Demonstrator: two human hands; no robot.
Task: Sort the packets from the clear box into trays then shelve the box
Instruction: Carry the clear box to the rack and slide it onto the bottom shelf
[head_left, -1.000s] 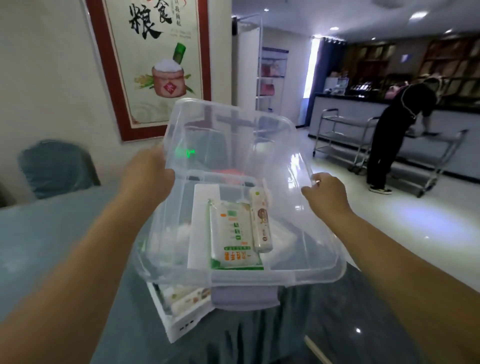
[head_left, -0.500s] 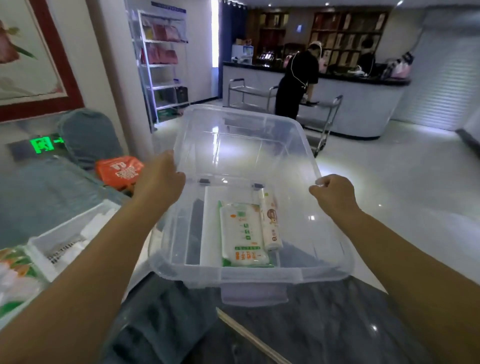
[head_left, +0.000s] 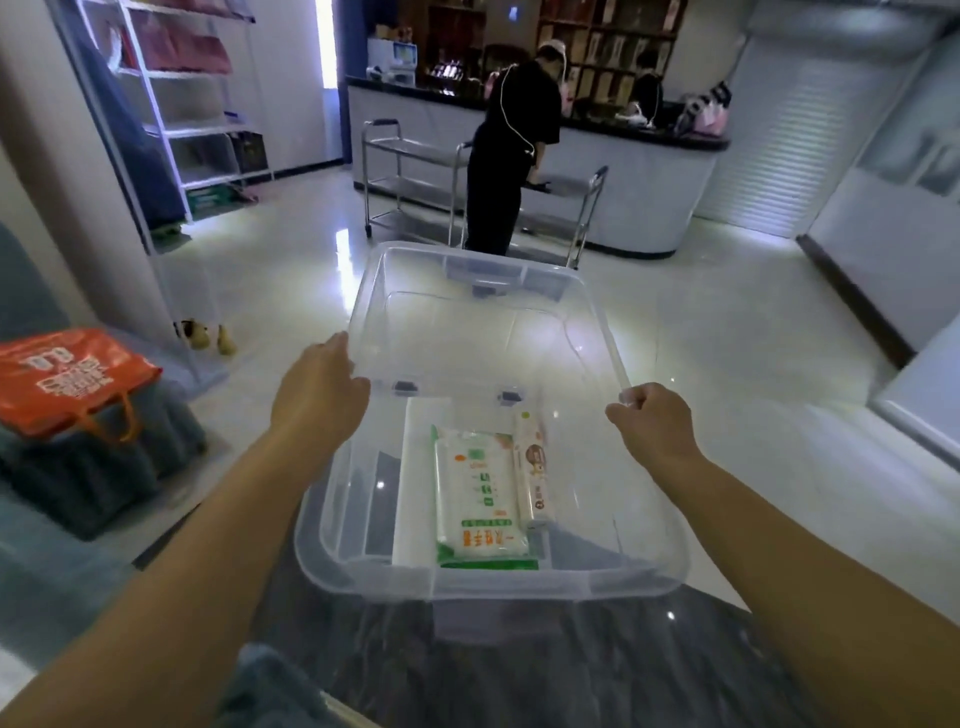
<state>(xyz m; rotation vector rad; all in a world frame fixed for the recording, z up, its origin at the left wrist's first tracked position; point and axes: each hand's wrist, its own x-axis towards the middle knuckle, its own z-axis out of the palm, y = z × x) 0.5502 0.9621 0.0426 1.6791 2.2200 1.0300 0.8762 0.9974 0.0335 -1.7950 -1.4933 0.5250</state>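
I carry the clear box (head_left: 639, 519) in the air in front of me, its hinged lid (head_left: 483, 332) folded open away from me. My left hand (head_left: 319, 395) grips the box's left rim near the hinge; my right hand (head_left: 652, 421) grips the right rim. Inside lie a flat white packet with green and orange print (head_left: 478, 499), a slim white roll-shaped packet (head_left: 532, 478) to its right, and a white sheet (head_left: 415, 478) under them. No trays are in view.
A metal shelf rack (head_left: 182, 104) stands at the far left by the wall. An orange bag (head_left: 67, 379) rests on a covered chair at left. A person in black stands by steel carts (head_left: 410, 171) at a counter ahead. Glossy floor lies between.
I have turned right, away from the table and its white tray, with the box held in both hands. The room, shelf rack and counter have come into view ahead.
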